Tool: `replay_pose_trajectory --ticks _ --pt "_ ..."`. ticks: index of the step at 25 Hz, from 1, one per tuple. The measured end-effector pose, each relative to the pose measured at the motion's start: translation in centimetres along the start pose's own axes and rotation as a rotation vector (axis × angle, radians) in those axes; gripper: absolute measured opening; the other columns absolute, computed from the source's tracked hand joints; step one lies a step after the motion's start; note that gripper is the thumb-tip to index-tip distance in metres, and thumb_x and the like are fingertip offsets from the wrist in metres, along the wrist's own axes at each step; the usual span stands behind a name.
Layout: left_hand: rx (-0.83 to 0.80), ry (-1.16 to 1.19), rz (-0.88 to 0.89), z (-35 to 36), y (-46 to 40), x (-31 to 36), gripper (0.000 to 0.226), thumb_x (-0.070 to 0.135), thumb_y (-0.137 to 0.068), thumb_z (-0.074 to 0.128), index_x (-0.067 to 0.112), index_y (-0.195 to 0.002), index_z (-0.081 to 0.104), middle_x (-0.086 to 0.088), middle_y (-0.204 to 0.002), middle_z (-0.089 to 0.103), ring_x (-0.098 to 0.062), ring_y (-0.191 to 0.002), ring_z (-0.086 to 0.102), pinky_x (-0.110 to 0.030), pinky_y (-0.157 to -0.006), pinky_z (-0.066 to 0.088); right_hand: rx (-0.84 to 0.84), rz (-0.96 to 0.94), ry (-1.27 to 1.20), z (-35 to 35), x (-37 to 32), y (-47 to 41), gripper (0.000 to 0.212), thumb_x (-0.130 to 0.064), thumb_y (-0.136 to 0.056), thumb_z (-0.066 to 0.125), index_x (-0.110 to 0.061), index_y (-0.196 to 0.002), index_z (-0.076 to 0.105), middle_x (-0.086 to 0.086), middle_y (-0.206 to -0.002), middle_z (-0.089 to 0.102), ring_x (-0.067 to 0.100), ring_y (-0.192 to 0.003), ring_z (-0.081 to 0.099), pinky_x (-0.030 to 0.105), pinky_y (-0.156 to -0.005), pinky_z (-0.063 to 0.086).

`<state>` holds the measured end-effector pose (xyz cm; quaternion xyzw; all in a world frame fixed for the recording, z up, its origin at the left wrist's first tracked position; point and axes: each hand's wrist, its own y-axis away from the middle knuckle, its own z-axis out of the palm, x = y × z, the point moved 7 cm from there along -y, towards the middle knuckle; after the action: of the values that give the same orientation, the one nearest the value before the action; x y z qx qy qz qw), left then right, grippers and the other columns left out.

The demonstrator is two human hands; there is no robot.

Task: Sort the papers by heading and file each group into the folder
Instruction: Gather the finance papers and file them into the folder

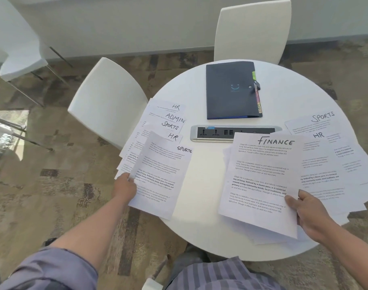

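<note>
Left hand: left hand (124, 187) reaches out from a bare forearm with a rolled purple sleeve, back of the hand up, fingers curled onto the left edge of the SPORTS sheet (162, 174), pinching it; the sheet's near end hangs past the table rim.
Right hand: right hand (308, 212) comes in from the near right, thumb on top of the FINANCE sheet (262, 181) at its right edge, fingers tucked beneath; it grips that sheet, which lies lifted over more loose pages.
Left spread: fanned papers (158, 126) at the table's left edge, overlapping, with headings readable far to near as HR, ADMIN, SPORTS, HR; the held SPORTS sheet lies over their near end.
Right spread: more sheets (329, 155) fanned at the right, headings SPORTS and HR showing at the far end, the rest partly covered by the FINANCE sheet.
Folder: dark folder (231, 91) lies closed and flat on the far middle of the table, coloured tabs along its right edge, apart from both spreads.
Table: round white table (200, 185), with a socket strip (231, 132) set in its middle between folder and papers.
Surroundings: white chairs (107, 101) at the left and far side, patterned carpet below.
</note>
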<state>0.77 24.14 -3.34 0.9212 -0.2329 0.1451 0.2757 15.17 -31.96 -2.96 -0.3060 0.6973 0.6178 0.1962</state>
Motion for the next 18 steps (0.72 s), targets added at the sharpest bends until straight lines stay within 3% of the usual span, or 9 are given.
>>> replay_pose_trajectory --ticks 2,4,7,9,11,14,16,18 --pt "-0.03 -0.037 -0.013 -0.8 -2.1 -0.4 0.021 0.011 -0.106 0.039 0.014 -0.109 0.06 -0.007 -0.107 0.062 -0.025 -0.085 0.057 -0.037 -0.073 0.049 0.016 0.006 -0.003 0.9 0.0 -0.1 0.018 -0.008 -0.105 0.054 -0.014 -0.118 0.066 0.006 -0.116 0.074 0.031 -0.101 0.07 0.059 -0.098 0.053" --pt "-0.071 -0.073 -0.03 -1.1 -3.6 -0.7 0.022 0.008 -0.105 0.039 0.009 -0.113 0.06 -0.008 -0.11 0.061 -0.026 -0.09 0.055 -0.035 -0.069 0.045 0.028 0.015 -0.017 1.8 0.1 -0.1 0.018 -0.008 -0.105 0.055 -0.016 -0.116 0.067 0.005 -0.116 0.074 0.03 -0.102 0.07 0.056 -0.096 0.054" --pt "-0.122 -0.09 -0.055 -0.9 -5.5 -0.9 0.026 0.011 -0.104 0.044 0.006 -0.127 0.056 -0.014 -0.127 0.06 -0.026 -0.096 0.051 -0.035 -0.073 0.041 0.046 0.023 -0.021 3.0 0.0 0.0 0.018 -0.008 -0.105 0.055 -0.018 -0.111 0.067 0.004 -0.114 0.074 0.03 -0.102 0.07 0.057 -0.097 0.054" --pt "-0.128 -0.033 -0.102 -0.7 -5.8 -0.8 0.045 0.02 -0.103 0.054 0.006 -0.144 0.044 -0.015 -0.14 0.054 -0.03 -0.107 0.052 -0.038 -0.083 0.043 0.059 0.024 -0.021 3.4 0.0 0.0 0.018 -0.007 -0.105 0.054 -0.019 -0.108 0.067 0.003 -0.112 0.075 0.03 -0.101 0.07 0.059 -0.1 0.052" --pt "-0.071 -0.13 -0.083 -0.8 -5.7 -0.4 0.072 0.044 -0.096 0.064 0.012 -0.152 0.034 -0.015 -0.15 0.045 -0.036 -0.127 0.05 -0.047 -0.098 0.046 0.073 0.025 -0.026 3.5 -0.1 0.1 0.019 -0.007 -0.105 0.054 -0.019 -0.108 0.068 0.002 -0.11 0.075 0.03 -0.1 0.07 0.06 -0.1 0.051" --pt "-0.112 -0.452 0.115 0.9 -4.8 1.4 0.108 0.083 -0.081 0.054 0.027 -0.162 0.011 -0.011 -0.169 0.012 -0.038 -0.154 0.016 -0.062 -0.118 0.024 0.092 0.011 -0.029 3.0 -0.4 0.4 0.018 -0.007 -0.105 0.054 -0.019 -0.107 0.067 0.003 -0.111 0.075 0.028 -0.096 0.07 0.052 -0.087 0.057" --pt "-0.186 -0.553 0.264 3.4 -3.6 3.0 0.115 0.09 -0.077 0.047 0.033 -0.163 -0.005 -0.007 -0.171 -0.012 -0.035 -0.157 -0.006 -0.061 -0.121 0.01 0.104 0.001 -0.044 2.3 -0.6 0.6 0.017 -0.007 -0.105 0.054 -0.018 -0.106 0.067 0.004 -0.111 0.074 0.027 -0.094 0.069 0.042 -0.077 0.055" --pt "-0.266 -0.657 0.417 6.4 -1.7 4.3 0.114 0.091 -0.078 0.045 0.038 -0.161 -0.012 -0.004 -0.169 -0.024 -0.034 -0.156 -0.016 -0.061 -0.122 0.004 0.112 0.0 -0.066 1.6 -0.5 0.8 0.018 -0.006 -0.105 0.054 -0.018 -0.106 0.067 0.003 -0.112 0.073 0.027 -0.096 0.069 0.045 -0.084 0.054"
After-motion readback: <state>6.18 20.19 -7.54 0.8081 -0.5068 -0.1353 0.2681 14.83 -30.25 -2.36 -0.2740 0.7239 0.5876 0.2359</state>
